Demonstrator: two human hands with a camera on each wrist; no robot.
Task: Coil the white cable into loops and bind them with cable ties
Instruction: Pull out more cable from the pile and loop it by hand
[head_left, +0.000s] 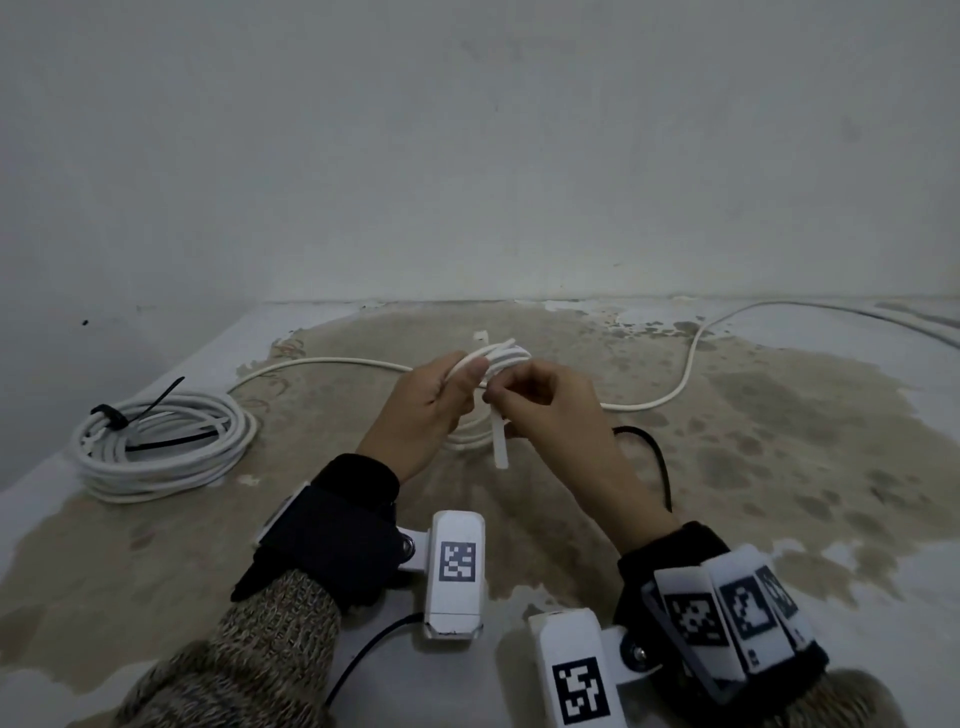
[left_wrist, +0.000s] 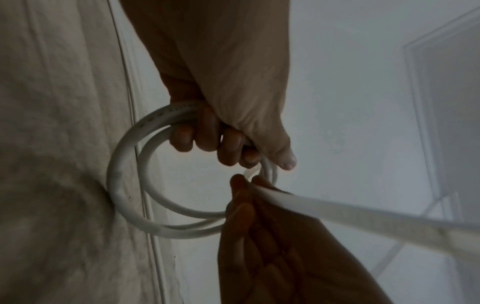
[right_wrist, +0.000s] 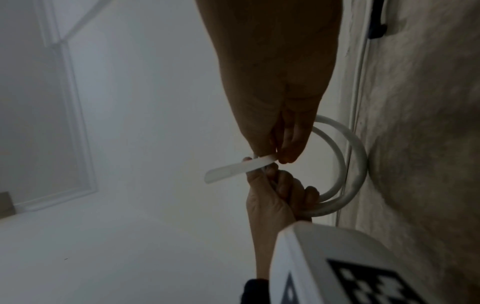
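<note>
Above the stained floor: the small coil of round white plastic cable is held up off the ground between both hands, near the middle of the head view.
Left hand: the left hand is closed around the coil, fingers curled through the loops and thumb laid along the top strands.
Right hand: the right hand pinches a flat white plastic cable tie between thumb and fingertips, just beside the left thumb.
Coil shape: in the left wrist view the small coil shows as at least two smooth, near-circular loops, one inside the other, standing roughly on edge, with faint print on the outer jacket.
Tie axis: the tie's long axis runs nearly straight down toward the person in the head view; its free tail, a thin matte strip with a rounded tip, hangs below the hands, while a short end sticks up behind the coil.
Loose cable: the rest of the cable trails in slack curves across the floor to left and right.
Finished bundle: a larger coil of white cable lies flat on the floor well to the left, bound with black cable ties.
Floor: rough pale concrete with a broad brown stain.
</note>
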